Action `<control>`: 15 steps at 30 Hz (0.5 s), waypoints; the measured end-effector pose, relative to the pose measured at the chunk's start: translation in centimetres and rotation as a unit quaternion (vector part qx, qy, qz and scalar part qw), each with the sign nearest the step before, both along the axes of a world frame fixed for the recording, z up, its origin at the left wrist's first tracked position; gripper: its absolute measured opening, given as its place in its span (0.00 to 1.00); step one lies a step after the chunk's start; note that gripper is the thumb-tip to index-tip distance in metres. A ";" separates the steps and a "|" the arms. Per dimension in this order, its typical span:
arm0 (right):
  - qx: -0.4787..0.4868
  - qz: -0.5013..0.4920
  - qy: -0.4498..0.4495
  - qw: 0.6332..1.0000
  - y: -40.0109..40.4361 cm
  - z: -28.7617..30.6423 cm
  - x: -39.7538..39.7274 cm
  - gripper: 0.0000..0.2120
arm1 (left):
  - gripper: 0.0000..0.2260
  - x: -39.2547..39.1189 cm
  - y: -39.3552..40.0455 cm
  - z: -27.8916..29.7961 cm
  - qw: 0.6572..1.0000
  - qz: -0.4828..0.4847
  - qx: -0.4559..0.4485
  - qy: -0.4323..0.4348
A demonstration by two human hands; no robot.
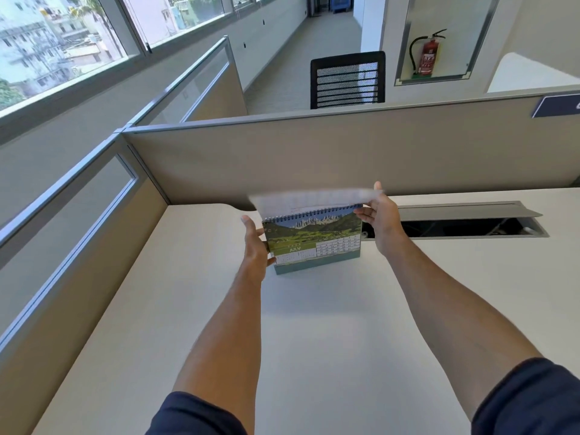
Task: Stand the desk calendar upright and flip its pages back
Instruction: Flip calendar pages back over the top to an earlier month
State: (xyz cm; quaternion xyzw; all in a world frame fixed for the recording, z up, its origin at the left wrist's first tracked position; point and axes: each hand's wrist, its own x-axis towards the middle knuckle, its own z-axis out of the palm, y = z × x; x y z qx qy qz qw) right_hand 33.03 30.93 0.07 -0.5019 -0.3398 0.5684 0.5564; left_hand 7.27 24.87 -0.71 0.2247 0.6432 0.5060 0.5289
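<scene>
Desk calendar (314, 243): upright on desk (314, 324), July page showing. Left hand (255, 246) gripping left edge, steadying. Right hand (381, 215) pinching lifted page (314, 199), blurred. Advice: carry page over spiral binding (310, 213) smoothly; keep base pinned.

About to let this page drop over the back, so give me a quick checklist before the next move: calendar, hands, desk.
1. Desk calendar standing upright on the desk: ok, its base sits flat.
2. Left hand steadying the calendar's left edge: ok.
3. Right hand holding the lifted page at its right end: ok, though the page is blurred.
4. Page clear of the spiral binding: cannot tell, too blurred.
5. Room behind for the page to fall: ok, the partition stands apart from the calendar.
6. Open cable hatch to the right: ok, the calendar's base is not over it.
7. Front page now showing: JULY.
</scene>
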 end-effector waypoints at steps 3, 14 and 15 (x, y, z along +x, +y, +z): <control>-0.023 0.028 0.039 0.999 -0.3 0.3 0.3 0.18 | 0.41 -0.6 0.0 0.3 0.999 0.007 -0.002 -0.033; 0.036 -0.034 -0.197 0.979 -0.5 -1.4 0.0 0.10 | 0.13 -0.4 -0.6 -0.8 0.969 -0.021 0.028 0.246; 0.038 -0.047 -0.218 0.974 -0.3 -1.5 -0.1 0.09 | 0.10 -0.3 -0.7 -0.7 0.960 -0.020 0.033 0.277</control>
